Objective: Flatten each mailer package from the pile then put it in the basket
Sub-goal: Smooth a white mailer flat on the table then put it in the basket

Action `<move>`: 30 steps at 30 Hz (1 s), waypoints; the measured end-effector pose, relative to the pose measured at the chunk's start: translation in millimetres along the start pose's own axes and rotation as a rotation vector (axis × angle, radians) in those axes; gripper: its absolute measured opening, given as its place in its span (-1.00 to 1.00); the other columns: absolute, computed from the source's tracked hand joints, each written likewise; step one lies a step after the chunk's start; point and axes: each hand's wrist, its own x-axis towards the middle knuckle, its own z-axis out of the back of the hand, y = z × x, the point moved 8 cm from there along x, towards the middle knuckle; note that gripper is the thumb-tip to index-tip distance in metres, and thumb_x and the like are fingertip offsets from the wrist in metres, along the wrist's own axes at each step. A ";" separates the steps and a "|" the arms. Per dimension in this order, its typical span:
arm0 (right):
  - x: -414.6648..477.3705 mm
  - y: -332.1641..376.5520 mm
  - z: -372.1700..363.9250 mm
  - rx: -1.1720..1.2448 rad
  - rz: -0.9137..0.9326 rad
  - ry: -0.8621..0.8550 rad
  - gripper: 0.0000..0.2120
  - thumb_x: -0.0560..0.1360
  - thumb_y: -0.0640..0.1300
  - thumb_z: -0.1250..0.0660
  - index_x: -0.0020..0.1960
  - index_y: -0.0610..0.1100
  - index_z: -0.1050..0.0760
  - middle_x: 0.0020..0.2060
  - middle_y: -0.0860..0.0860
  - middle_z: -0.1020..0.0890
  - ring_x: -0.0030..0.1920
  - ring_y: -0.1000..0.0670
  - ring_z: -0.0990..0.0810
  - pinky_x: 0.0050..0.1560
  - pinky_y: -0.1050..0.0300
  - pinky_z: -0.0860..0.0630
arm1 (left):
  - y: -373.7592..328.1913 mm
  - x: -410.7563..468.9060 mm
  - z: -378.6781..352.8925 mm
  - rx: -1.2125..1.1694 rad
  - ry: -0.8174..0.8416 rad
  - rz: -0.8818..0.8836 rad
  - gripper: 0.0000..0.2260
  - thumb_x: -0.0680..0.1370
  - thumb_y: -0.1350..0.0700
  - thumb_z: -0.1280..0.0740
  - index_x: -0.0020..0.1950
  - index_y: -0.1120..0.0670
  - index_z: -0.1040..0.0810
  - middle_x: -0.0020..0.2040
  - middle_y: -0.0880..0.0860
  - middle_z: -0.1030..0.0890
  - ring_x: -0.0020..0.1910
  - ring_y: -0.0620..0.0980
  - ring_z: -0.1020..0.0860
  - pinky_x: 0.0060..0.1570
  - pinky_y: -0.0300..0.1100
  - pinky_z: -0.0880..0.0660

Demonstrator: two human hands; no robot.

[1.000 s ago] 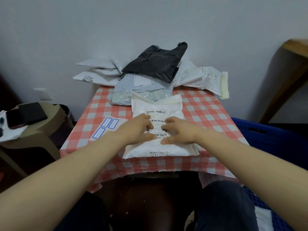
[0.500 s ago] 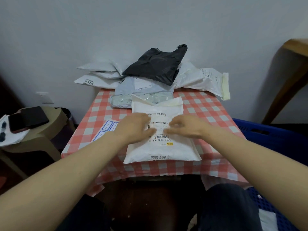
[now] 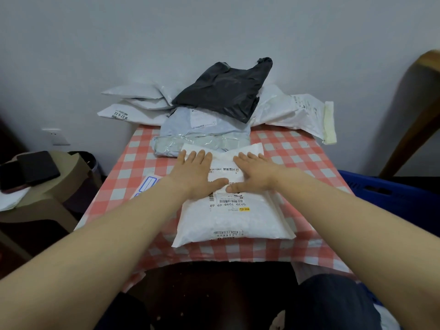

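Hands (image 3: 196, 173) (image 3: 256, 173) flat, far edge of mailer (image 3: 234, 220)

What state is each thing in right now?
white mailer, lying on the checked table, pressed under both hands
left hand, open, fingers straight, pressing
right hand, open, fingers straight, pressing
black mailer, crumpled, atop the pile
blue basket, right of table, mostly cropped

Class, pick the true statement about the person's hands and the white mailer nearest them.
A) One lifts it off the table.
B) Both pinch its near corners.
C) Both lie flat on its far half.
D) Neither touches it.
C: the left hand and right hand rest palm-down, fingers straight, on the far half of the white mailer.
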 end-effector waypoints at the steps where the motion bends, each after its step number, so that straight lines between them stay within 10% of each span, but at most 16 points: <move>1: -0.7 -0.4 -2.6 0.031 0.003 0.019 -0.05 0.44 0.38 -0.17 0.56 -0.13 0.16 0.55 -0.09 0.11 0.54 -0.11 0.13 0.51 -0.03 0.14 | 0.6 0.1 -1.3 -0.024 0.001 -0.007 -0.21 0.52 -0.38 0.03 0.56 0.10 0.11 0.57 0.13 0.10 0.54 0.09 0.09 0.48 0.05 0.22; 30: 14.7 -2.3 -26.0 0.112 0.001 0.180 -0.09 0.50 0.32 -0.11 0.54 -0.14 0.28 0.54 -0.13 0.16 0.54 -0.13 0.17 0.52 -0.07 0.12 | 4.5 6.0 -22.5 -0.085 0.120 -0.021 -0.22 0.53 -0.36 0.09 0.55 0.10 0.23 0.56 0.16 0.18 0.54 0.15 0.12 0.49 0.02 0.19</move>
